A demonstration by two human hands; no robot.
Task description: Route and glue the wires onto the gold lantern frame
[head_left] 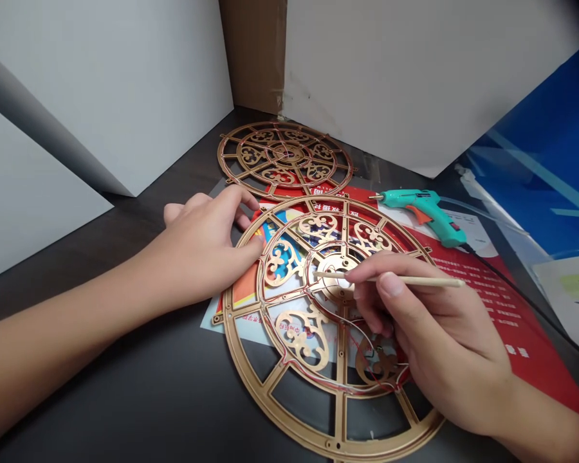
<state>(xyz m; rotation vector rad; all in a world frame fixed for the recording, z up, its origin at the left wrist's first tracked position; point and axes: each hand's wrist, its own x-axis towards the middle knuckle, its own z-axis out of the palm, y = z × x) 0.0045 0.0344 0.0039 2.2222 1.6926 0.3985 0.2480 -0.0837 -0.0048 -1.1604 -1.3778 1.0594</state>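
Note:
A large gold openwork wheel-shaped frame lies in front of me, with scrollwork panels and thin red and white wires along its rings. My left hand grips its upper left rim, the thumb on top and the fingers curled at the outer edge. Between the thumb and fingers of my right hand is a thin pale wooden stick. The stick's tip is over the inner ring near the hub, beside the wire; whether it touches cannot be made out. My right hand hides the frame's right part.
Behind it lies a second gold wheel frame with wires. A teal glue gun rests at the right, its black cord trailing right. Red printed sheets lie beneath on the dark table. White panels stand behind.

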